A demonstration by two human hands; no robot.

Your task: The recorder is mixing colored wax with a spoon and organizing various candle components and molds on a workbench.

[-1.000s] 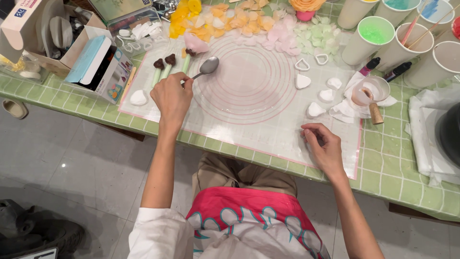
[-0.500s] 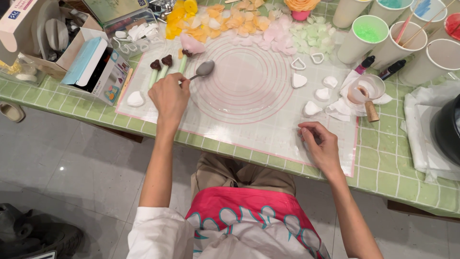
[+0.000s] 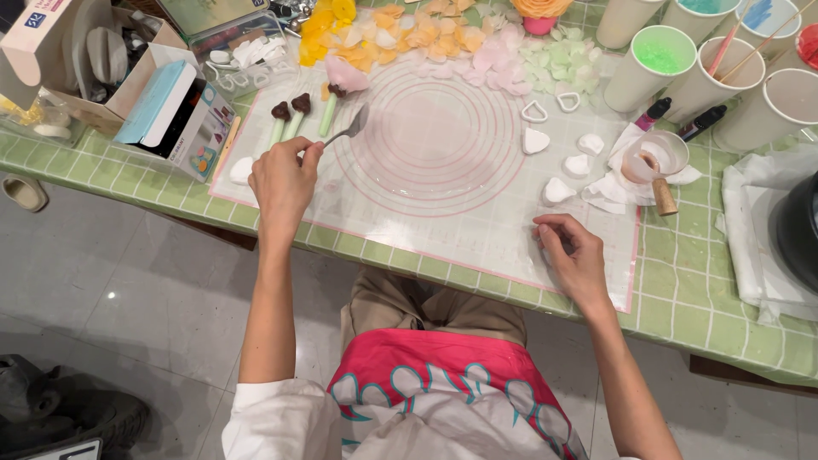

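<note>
Left hand [image 3: 281,183]: fingers pinched on the handle of the spoon [image 3: 344,129]. Bowl is tipped on edge, lifted a little off the mat [image 3: 443,226], pointing up and right toward the ring pattern. It sits just right of the three green sticks [image 3: 294,122] with dark tips; one pink-capped piece lies touching the top of that row. Cannot tell whether the bowl carries anything: it is edge-on to me.

Right hand [image 3: 573,255]: resting at the mat's near right edge, fingers curled in, thumb against the fingertips. Looks like a small pinch, but I cannot tell whether anything is between them.

White petals [image 3: 558,189] lie loose on the mat right of the rings, two empty cutters [image 3: 535,112] above them. Cups [image 3: 656,68] of colour stand at the far right, one with bright green contents. Dish [image 3: 654,158] with a cork sits on tissue below them. Heaped yellow, pink and pale green petals line the far edge.

Judgement: step in hand is working with the spoon beside the sticks, mid-carry or mid-turn. Spoon held near the handle end, so the bowl will swing easily; a next move wants a slow wrist and the bowl brought level before it meets anything on the mat.
</note>
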